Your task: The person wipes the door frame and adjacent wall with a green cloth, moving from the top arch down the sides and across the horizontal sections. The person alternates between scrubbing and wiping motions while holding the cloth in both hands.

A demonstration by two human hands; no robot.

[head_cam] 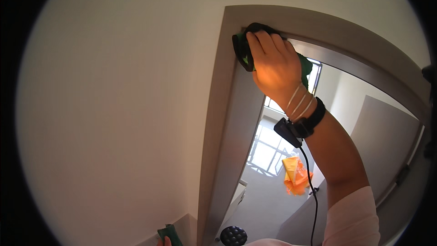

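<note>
My right hand is raised to the upper left corner of a door frame, its fingers closed over a dark green cloth with black edging that is pressed against the frame. The wrist wears thin bangles, a black band and a small black device with a cable running down. Low in the view, by the wall, my left hand shows only its fingertips, holding another green cloth; most of that hand is cut off by the picture's edge.
A pale wall fills the left side. Through the doorway, orange and yellow material lies on the grey floor near window reflections. A round black tufted seat stands low by the frame. Grey door panels are at the right.
</note>
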